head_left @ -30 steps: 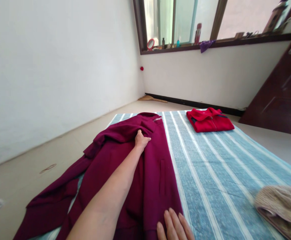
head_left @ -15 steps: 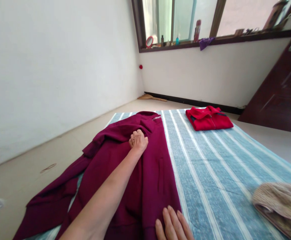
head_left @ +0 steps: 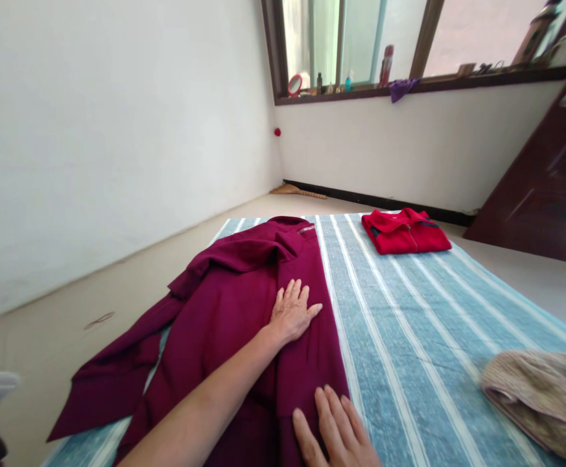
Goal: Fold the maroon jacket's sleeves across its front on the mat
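A maroon jacket point(head_left: 224, 305) lies spread on a blue and white striped cloth point(head_left: 375, 311), one sleeve stretched toward the lower left. My left hand point(head_left: 293, 311) rests flat on the jacket's front panel, fingers spread, beside the pocket slit. Nearer to me, my right hand point(head_left: 334, 428) lies with fingers apart on the lower right edge of the same panel, close to the hem; its wrist is cut off by the frame. Neither hand grips anything.
A folded red garment point(head_left: 404, 232) sits at the cloth's far right. A beige towel-like cloth point(head_left: 540, 395) lies at lower right. Behind are a broom point(head_left: 292, 190) on the floor, a windowsill point(head_left: 351, 94) with small items, and a dark door point(head_left: 545, 188).
My left hand has opened from a closed grip on the jacket near its collar and slid closer to me, now flat on the panel. My right hand has shifted only slightly.
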The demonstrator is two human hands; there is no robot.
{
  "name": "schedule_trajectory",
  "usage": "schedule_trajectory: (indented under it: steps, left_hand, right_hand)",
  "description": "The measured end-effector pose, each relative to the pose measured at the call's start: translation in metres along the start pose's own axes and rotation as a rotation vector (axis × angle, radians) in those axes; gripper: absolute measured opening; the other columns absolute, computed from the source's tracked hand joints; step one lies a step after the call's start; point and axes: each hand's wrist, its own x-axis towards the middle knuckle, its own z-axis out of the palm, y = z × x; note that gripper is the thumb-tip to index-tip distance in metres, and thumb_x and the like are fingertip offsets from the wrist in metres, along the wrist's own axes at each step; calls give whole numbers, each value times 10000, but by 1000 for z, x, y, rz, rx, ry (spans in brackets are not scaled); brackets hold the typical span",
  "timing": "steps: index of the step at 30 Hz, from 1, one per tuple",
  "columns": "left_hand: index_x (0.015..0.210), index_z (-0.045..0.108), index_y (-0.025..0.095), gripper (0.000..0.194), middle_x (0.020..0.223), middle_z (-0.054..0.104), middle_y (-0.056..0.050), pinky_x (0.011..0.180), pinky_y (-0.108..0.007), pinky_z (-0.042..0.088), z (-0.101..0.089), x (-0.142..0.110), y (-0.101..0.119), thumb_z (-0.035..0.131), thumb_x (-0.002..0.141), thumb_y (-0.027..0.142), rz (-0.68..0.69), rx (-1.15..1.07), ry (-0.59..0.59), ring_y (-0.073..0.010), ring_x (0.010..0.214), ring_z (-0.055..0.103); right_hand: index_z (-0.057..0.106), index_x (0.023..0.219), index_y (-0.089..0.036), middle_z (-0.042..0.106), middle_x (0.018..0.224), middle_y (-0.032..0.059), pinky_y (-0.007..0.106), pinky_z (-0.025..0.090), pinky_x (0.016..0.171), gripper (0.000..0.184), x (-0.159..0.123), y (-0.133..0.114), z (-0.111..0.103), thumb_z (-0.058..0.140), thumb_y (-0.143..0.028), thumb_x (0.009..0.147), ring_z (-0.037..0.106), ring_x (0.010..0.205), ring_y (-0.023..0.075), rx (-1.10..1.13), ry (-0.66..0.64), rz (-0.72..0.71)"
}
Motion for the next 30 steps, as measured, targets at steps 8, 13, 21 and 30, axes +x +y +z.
schedule_trajectory:
  steps: [8,13,21,30]
  left_hand:
    - [1456,258,175,705,1558,170,-104,1149,-460,102,1,-43,26,177,911,614,200,-100,-119,-231,1438,62]
    - [1473,209,175,737,1568,124,-93,1154,-457,65,20,-49,22,142,903,638,237,-106,-68,-215,1441,23]
    - [1469,228,175,711,1562,144,-103,1154,-461,74,15,-48,22,148,916,616,226,-100,-61,-221,1440,43]
    - [1438,290,82,734,1534,194,-167,1155,-472,151,-2,-68,33,312,904,584,160,-78,-31,-264,1428,114]
  right_hand:
    - [514,1300,-166,584,1242,192,480,486,899,475,11,-6,-32,447,-225,834,524,1180,343,91,-306,82]
    - [526,1277,-126,534,1303,201,510,434,956,476,5,-10,-36,460,-188,810,435,1262,357,140,-270,33]
    - [563,1200,-129,581,1264,144,438,388,1025,418,-2,-27,-19,539,-341,840,446,1253,292,167,-228,-99]
    - [613,1066,-236,689,1084,41,387,468,969,225,-18,-31,12,522,-240,860,603,1088,228,158,-47,-65]
